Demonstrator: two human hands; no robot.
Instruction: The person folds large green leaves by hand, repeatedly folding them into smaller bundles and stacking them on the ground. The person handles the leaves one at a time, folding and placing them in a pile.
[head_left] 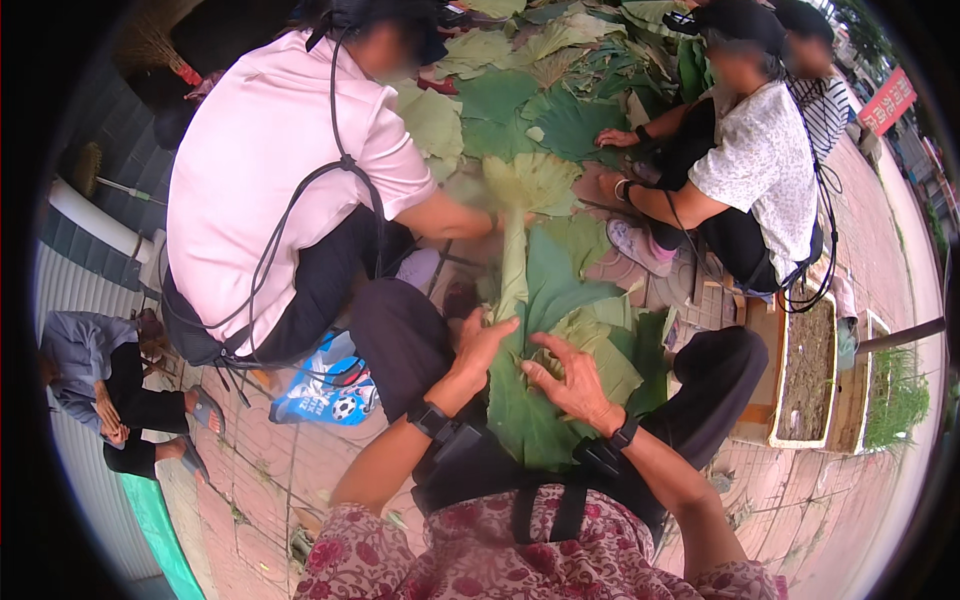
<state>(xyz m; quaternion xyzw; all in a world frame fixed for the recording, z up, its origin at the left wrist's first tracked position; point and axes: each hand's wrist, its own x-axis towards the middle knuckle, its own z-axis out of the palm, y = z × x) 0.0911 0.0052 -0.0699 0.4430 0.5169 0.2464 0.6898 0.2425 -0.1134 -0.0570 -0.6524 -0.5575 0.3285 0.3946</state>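
Observation:
A large green lotus leaf (530,425) lies across my lap, its lower part spread between my forearms. My left hand (482,352) rests at the leaf's left edge with fingers stretched toward its middle. On the right side, my right hand (578,385) lies over the leaf, index finger and thumb apart and pointing left. Beyond my fingertips a pale, lengthwise-folded leaf (513,262) runs away from me. Its far end fans out in a yellowish piece (530,183). More leaves (600,350) lie under and beside my right hand. Undersides of both hands are hidden.
A person in a pink shirt (270,170) crouches at left, one arm reaching toward the folded leaf. Two people sit at right, one in a white patterned top (755,160). Leaves (490,105) cover the ground ahead. A blue bag (330,385) and planter boxes (805,375) flank me.

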